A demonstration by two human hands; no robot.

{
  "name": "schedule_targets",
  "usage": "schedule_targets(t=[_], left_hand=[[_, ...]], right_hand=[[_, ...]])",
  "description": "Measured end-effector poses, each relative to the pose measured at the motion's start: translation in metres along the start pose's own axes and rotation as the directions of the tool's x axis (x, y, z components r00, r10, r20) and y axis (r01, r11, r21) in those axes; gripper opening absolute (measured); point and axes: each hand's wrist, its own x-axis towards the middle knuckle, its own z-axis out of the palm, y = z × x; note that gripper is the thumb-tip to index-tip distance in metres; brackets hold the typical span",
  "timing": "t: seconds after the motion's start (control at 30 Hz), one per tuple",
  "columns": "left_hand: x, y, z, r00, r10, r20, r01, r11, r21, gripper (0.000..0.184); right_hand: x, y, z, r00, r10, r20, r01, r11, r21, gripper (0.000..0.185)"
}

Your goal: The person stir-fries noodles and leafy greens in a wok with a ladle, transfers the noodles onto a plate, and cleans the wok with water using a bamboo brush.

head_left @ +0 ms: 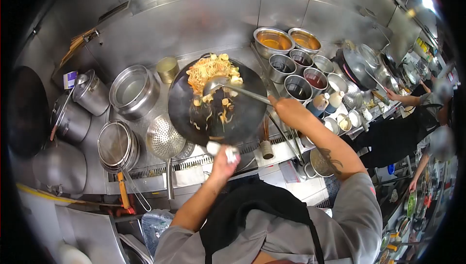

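My left hand (224, 165) is closed around a folded white cloth (217, 148) at the near rim of a large black wok (194, 118). The cloth and my fingers hide whatever part of the wok lies under them. In my right hand (291, 112) is the long handle of a metal ladle (217, 84), its bowl tilted against the food. Noodles (208, 72) with pale chunks and bits of vegetable are heaped at the wok's far side. Loose strands and scraps cling to the dark surface nearer me.
Left of the wok stand a perforated skimmer (166, 137), wire strainers (114, 142), a steel pot (131, 91) and a tin can (167, 69). To the right are sauce containers (297, 88) and bowls of amber liquid (274, 41). Co-workers (403, 128) stand farther right.
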Motion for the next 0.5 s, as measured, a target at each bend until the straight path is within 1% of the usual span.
schedule_targets(t=[0.03, 0.07, 0.1, 0.13, 0.17, 0.2, 0.27, 0.3, 0.4, 0.43, 0.5], left_hand=[[0.022, 0.02, 0.003, 1.0, -0.022, 0.023, 0.022, 1.0, -0.008, 0.013], [0.025, 0.038, 0.029, 1.0, 0.029, -0.009, -0.03, 0.999, -0.039, 0.012], [0.044, 0.047, 0.028, 0.991, 0.117, 0.066, -0.12, 0.992, 0.047, 0.01], [0.067, 0.057, 0.024, 0.995, 0.045, 0.092, -0.047, 0.999, 0.016, 0.007], [0.088, 0.063, 0.017, 0.997, 0.015, 0.08, -0.018, 0.999, 0.032, 0.006], [0.101, 0.067, 0.013, 0.998, -0.016, 0.067, 0.013, 0.999, 0.051, 0.005], [0.107, 0.064, 0.015, 0.999, 0.011, 0.03, -0.013, 0.999, 0.04, 0.004], [0.109, 0.063, 0.015, 1.0, 0.027, 0.009, -0.027, 0.999, 0.037, 0.004], [0.115, 0.064, 0.013, 1.0, -0.024, 0.013, 0.023, 1.0, 0.008, 0.003], [0.115, 0.065, 0.01, 0.999, -0.041, 0.028, 0.041, 0.999, -0.001, 0.007], [0.11, 0.069, 0.017, 0.998, -0.053, -0.028, 0.053, 0.999, 0.006, 0.009]], right_hand=[[-0.001, 0.004, -0.004, 1.0, 0.018, -0.001, -0.018, 0.997, 0.072, 0.037], [-0.003, 0.006, -0.006, 1.0, 0.025, 0.0, -0.024, 0.995, 0.096, 0.036], [-0.003, 0.008, -0.01, 1.0, 0.028, -0.003, -0.027, 0.993, 0.116, 0.035], [0.0, 0.011, -0.014, 1.0, 0.03, -0.011, -0.028, 0.99, 0.135, 0.035], [0.006, 0.019, -0.005, 0.997, 0.078, -0.019, -0.074, 0.983, 0.168, 0.03], [0.014, 0.026, 0.003, 0.993, 0.115, -0.003, -0.113, 0.977, 0.181, 0.03], [0.038, 0.039, 0.019, 0.982, 0.186, 0.033, -0.189, 0.96, 0.209, 0.03], [0.05, 0.043, 0.029, 0.971, 0.235, 0.036, -0.236, 0.936, 0.26, 0.031], [0.098, 0.06, 0.082, 0.956, 0.29, 0.041, -0.29, 0.916, 0.279, 0.03], [0.113, 0.055, 0.093, 0.937, 0.334, 0.098, -0.347, 0.873, 0.343, 0.029], [0.139, 0.032, 0.12, 0.95, 0.307, 0.047, -0.299, 0.86, 0.413, 0.027]])
